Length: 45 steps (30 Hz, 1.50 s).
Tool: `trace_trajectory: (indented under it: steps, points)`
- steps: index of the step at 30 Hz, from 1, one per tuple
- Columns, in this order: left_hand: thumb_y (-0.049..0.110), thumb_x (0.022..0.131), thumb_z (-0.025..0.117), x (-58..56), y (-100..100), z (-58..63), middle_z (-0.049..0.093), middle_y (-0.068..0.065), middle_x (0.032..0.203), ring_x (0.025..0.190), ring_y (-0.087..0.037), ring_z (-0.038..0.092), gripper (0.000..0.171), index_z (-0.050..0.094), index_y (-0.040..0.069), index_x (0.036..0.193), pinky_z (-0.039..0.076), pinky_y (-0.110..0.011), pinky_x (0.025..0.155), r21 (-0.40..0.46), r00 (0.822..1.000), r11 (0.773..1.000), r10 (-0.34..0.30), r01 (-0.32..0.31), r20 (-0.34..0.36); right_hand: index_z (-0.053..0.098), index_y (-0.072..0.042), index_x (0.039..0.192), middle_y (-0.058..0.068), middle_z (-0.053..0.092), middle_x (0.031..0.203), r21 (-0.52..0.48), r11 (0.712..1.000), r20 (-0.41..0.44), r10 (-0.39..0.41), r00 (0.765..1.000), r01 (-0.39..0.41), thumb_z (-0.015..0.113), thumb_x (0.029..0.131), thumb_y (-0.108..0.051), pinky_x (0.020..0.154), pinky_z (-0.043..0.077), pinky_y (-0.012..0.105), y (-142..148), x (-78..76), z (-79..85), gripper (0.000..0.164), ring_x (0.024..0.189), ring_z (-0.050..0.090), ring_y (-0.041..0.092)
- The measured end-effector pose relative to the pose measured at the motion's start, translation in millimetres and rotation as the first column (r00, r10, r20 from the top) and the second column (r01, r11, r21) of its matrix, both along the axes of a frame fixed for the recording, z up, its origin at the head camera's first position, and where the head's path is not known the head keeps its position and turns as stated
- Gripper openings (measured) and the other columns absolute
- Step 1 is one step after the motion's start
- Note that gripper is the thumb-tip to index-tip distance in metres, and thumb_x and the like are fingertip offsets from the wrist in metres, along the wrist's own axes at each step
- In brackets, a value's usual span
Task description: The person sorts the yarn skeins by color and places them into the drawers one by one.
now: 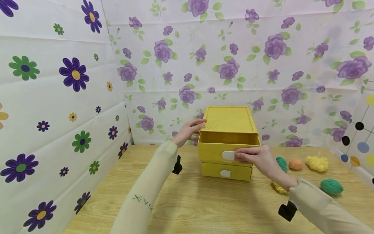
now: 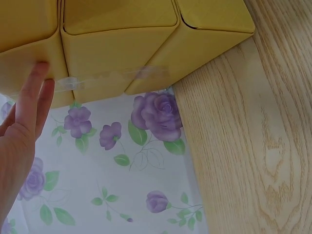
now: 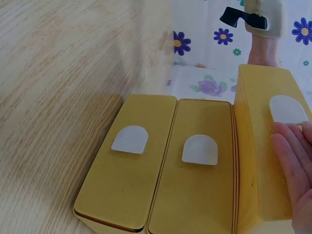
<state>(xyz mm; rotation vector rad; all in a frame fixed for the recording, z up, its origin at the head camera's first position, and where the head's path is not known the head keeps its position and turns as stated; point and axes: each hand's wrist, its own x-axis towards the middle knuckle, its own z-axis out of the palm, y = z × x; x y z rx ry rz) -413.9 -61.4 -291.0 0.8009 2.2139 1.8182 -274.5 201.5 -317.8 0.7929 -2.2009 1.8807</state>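
A small yellow chest of drawers (image 1: 229,119) stands on the wooden table near the back wall. Its top drawer (image 1: 211,152) is pulled partly out, and the inside visible from the head view looks bare. My right hand (image 1: 261,156) pinches the white tab handle (image 3: 286,109) of that drawer. On the chest's left side, my left hand (image 1: 189,131) rests with fairly straight fingers against the upper edge; the left wrist view shows fingertips (image 2: 41,68) touching the side wall. Two lower drawers (image 3: 200,185) with white tabs are closed in the right wrist view.
To the right lie balls of yarn: a green one (image 1: 331,187), a yellow one (image 1: 317,163), an orange one (image 1: 295,164), a teal one (image 1: 281,163) and another yellow one (image 1: 279,188) partly behind the right wrist. Flower-patterned sheets (image 1: 175,74) enclose the table.
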Motion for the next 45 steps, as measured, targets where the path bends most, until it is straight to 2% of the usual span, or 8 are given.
trace_trajectory:
  steps: [6,11,16,20,25,32,39,45]
  points:
    - [0.033,0.094,0.051,-0.5,0.3,-1.2,0.047,-0.004,0.125,0.106,-0.031,0.048,0.041,0.048,0.018,0.132,0.048,-0.042,0.075,-0.001,1.000,1.000,-0.011,0.011,-0.006,0.062,0.013,0.105,0.023,0.063,0.095,0.028,1.000,-0.014,0.002,1.000,-0.001,0.057,0.088,0.000,0.069,0.049,0.038,1.9,0.6,-0.8,0.022,0.084,0.063,0.027]
    - [0.034,0.093,0.051,-0.9,2.4,-1.9,0.048,-0.003,0.125,0.105,-0.029,0.049,0.042,0.048,0.019,0.132,0.047,-0.042,0.076,-0.009,1.000,1.000,-0.014,0.014,-0.004,0.062,0.009,0.109,0.019,0.063,0.098,0.078,0.997,0.002,0.004,1.000,-0.004,0.060,0.087,-0.006,0.069,0.049,0.038,7.9,6.9,1.6,0.026,0.088,0.062,0.026]
    - [0.033,0.093,0.052,-1.7,2.9,-1.1,0.048,-0.003,0.125,0.105,-0.029,0.050,0.042,0.048,0.018,0.132,0.048,-0.041,0.075,0.001,1.000,1.000,-0.018,0.018,0.000,0.059,0.011,0.112,0.020,0.062,0.101,0.054,0.998,-0.028,0.026,0.999,-0.024,0.059,0.087,-0.002,0.066,0.050,0.041,18.3,12.0,8.5,0.028,0.089,0.060,0.032]
    - [0.033,0.093,0.051,-2.6,2.5,-0.2,0.047,-0.003,0.126,0.106,-0.031,0.049,0.042,0.047,0.018,0.133,0.048,-0.041,0.074,0.000,1.000,1.000,-0.024,0.024,-0.006,0.057,0.014,0.112,0.020,0.063,0.097,0.030,0.999,-0.076,0.029,0.997,-0.027,0.056,0.088,0.002,0.062,0.050,0.042,30.3,13.8,15.6,0.027,0.086,0.061,0.031]
    - [0.034,0.093,0.051,-2.4,1.9,-0.2,0.047,-0.003,0.127,0.105,-0.029,0.050,0.043,0.047,0.017,0.133,0.048,-0.042,0.075,-0.012,1.000,1.000,-0.025,0.024,-0.014,0.055,0.014,0.113,0.020,0.064,0.095,-0.007,0.999,-0.085,0.035,0.996,-0.036,0.054,0.089,0.003,0.062,0.049,0.044,48.9,17.7,27.5,0.027,0.085,0.061,0.032]
    - [0.032,0.095,0.049,1.7,-0.4,1.5,0.046,-0.003,0.128,0.104,-0.026,0.050,0.042,0.046,0.017,0.134,0.047,-0.042,0.077,-0.021,1.000,1.000,-0.018,0.018,-0.008,0.059,0.010,0.111,0.018,0.063,0.098,-0.074,0.996,-0.109,-0.053,0.993,0.045,0.055,0.089,0.001,0.067,0.048,0.040,70.9,19.8,45.7,0.024,0.086,0.062,0.028]
    - [0.026,0.097,0.046,17.8,-2.3,15.1,0.042,-0.011,0.130,0.108,-0.032,0.046,0.045,0.039,0.008,0.137,0.045,-0.045,0.079,-0.019,0.998,0.998,-0.060,0.060,-0.004,0.058,0.011,0.112,0.015,0.064,0.097,-0.137,0.979,-0.152,-0.169,0.974,0.149,0.059,0.087,0.000,0.069,0.048,0.034,83.2,12.7,48.0,0.028,0.086,0.062,0.024]
    - [0.027,0.096,0.046,9.9,-1.3,8.0,0.042,-0.009,0.131,0.107,-0.029,0.048,0.045,0.039,0.009,0.137,0.045,-0.046,0.079,-0.034,0.997,0.997,-0.066,0.065,-0.028,0.058,0.011,0.112,0.016,0.063,0.100,-0.131,0.978,-0.108,-0.176,0.978,0.161,0.059,0.087,-0.003,0.071,0.047,0.033,91.6,2.9,38.9,0.028,0.089,0.061,0.026]
